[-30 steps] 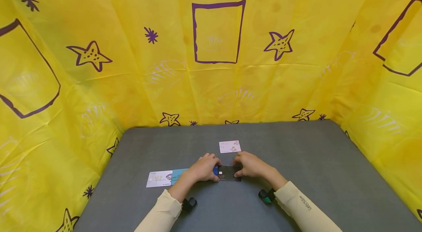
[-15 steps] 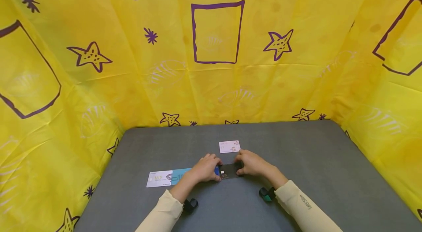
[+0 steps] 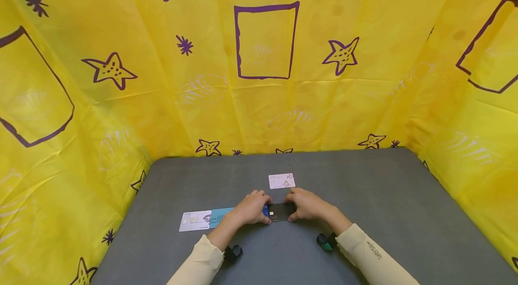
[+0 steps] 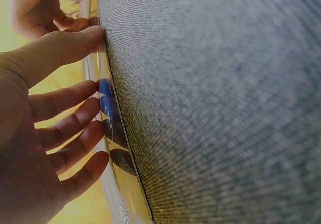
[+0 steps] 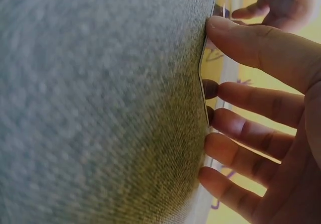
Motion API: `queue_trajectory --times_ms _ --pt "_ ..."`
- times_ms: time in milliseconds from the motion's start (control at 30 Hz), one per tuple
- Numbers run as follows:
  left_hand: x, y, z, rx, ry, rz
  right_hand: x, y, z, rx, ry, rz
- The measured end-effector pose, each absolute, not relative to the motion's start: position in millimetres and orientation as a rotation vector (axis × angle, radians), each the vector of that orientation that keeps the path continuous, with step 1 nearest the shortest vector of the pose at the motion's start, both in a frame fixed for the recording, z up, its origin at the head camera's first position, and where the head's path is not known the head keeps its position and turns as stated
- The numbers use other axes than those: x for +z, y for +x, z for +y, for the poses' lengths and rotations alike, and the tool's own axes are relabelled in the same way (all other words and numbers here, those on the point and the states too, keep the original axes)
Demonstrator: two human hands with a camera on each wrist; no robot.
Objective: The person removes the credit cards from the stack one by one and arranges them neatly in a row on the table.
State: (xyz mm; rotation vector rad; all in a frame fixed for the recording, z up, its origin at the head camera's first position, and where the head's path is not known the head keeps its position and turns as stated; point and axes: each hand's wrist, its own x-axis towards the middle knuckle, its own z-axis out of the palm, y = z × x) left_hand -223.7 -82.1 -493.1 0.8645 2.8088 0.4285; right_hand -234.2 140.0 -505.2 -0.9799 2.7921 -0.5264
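In the head view, a row of cards lies on the grey table, centre-left. My left hand point(image 3: 252, 208) covers most of a dark blue card point(image 3: 265, 210), thumb at the near edge and fingertips at the far edge. To its right is a black VIP card point(image 3: 280, 213), which my right hand point(image 3: 308, 205) holds by its right end between thumb and fingers. Its left edge meets the blue card; whether they overlap, I cannot tell. Further left lie a light blue card point(image 3: 220, 216), partly under my left forearm, and a white VIP card point(image 3: 194, 221).
A pale pink card point(image 3: 282, 180) lies apart, just beyond the hands. The grey table point(image 3: 364, 195) is bounded at the back and sides by a yellow cloth point(image 3: 267, 109) with purple drawings. Each wrist wears a black strapped device point(image 3: 233, 253).
The black card tilted slightly and slid a little right, then came back left and level against the blue card with my right hand. My left hand stayed nearly still.
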Motion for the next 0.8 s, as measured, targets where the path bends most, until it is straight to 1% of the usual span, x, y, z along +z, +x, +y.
queue_trajectory --times_ms 467,800 --pt "-495 -226 -84 0.467 0.866 2.776 -506 -235 140 -0.587 -0.988 2.770" --pt "-494 -236 -84 0.556 0.808 2.772 -500 -244 146 -0.760 -0.903 2.784"
